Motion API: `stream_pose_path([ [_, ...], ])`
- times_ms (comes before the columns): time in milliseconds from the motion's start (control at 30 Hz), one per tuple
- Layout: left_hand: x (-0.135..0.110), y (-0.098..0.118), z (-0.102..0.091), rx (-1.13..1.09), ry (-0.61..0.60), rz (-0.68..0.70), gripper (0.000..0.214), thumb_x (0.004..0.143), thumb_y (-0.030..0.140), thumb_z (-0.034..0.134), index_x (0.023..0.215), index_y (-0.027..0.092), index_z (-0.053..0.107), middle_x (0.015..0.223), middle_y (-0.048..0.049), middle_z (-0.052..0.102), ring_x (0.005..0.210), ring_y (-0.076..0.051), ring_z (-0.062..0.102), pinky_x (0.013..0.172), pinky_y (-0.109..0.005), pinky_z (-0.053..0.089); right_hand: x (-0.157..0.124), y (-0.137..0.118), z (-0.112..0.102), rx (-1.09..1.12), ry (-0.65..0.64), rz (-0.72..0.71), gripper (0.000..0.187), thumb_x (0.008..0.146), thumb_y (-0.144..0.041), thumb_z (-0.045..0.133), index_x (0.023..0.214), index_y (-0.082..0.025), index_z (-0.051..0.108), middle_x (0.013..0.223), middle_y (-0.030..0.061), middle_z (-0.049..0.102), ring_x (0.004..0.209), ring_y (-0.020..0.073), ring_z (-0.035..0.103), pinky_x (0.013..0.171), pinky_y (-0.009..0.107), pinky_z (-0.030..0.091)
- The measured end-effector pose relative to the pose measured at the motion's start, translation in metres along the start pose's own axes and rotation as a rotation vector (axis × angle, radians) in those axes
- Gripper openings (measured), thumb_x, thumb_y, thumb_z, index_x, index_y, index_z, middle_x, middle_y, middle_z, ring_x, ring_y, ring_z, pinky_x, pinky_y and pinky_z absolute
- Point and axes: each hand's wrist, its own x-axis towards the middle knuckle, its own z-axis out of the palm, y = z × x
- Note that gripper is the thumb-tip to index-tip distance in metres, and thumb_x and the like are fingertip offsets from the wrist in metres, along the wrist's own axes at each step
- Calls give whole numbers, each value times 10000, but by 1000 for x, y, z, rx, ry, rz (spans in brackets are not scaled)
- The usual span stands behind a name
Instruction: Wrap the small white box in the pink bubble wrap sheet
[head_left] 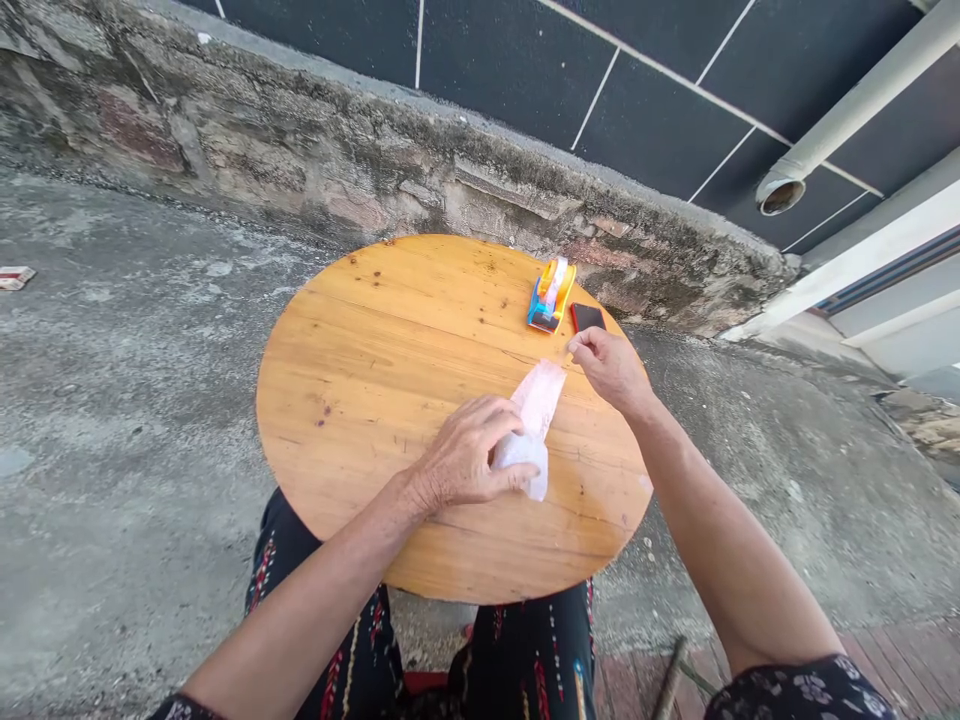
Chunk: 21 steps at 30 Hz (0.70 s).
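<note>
On the round wooden table, my left hand (480, 450) curls its fingers and thumb around a white, rounded bundle (521, 453). From it a pale pink, thin strip of wrapping (540, 395) stretches toward the far right. My right hand (609, 368) is just beyond the strip's far end, thumb and forefinger pinched together; whatever is between them is too small to make out. A yellow and blue tape dispenser (551, 295) with a roll in it stands past the strip. Beside it, close to my right hand, lies a flat dark thing with a red edge (587, 318).
The round wooden tabletop (360, 400) stands above my knees. Behind it runs a low stone ledge (360, 180) under a dark tiled wall (495, 60). A pipe (847, 115) juts out at the upper right. A small box (15, 277) lies on the concrete floor at the left.
</note>
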Motion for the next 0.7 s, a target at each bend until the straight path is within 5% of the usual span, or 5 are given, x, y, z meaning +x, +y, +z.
stream_pose_path([
  [133, 0, -5, 0, -33, 160, -225, 181, 894, 295, 477, 993, 191, 587, 958, -47, 629, 865, -164, 598, 788, -304, 480, 1, 4, 0, 56, -20, 19, 155, 788, -300, 524, 721, -175, 587, 684, 16, 609, 634, 147, 509, 616, 286, 371],
  [267, 1, -15, 7, -1, 203, -396, 159, 862, 218, 486, 967, 181, 600, 917, -33, 665, 759, -145, 604, 710, -285, 484, 3, 10, 3, 122, -31, 35, 159, 786, -311, 526, 731, -174, 584, 686, 11, 601, 629, 138, 493, 603, 279, 358],
  [700, 7, -28, 26, -110, 192, -452, 290, 817, 188, 530, 1096, 182, 608, 1014, -44, 696, 780, -149, 624, 747, -279, 501, -2, 9, 4, 283, 96, 48, 234, 819, -373, 485, 729, -177, 575, 654, -2, 577, 613, 132, 526, 587, 252, 380],
])
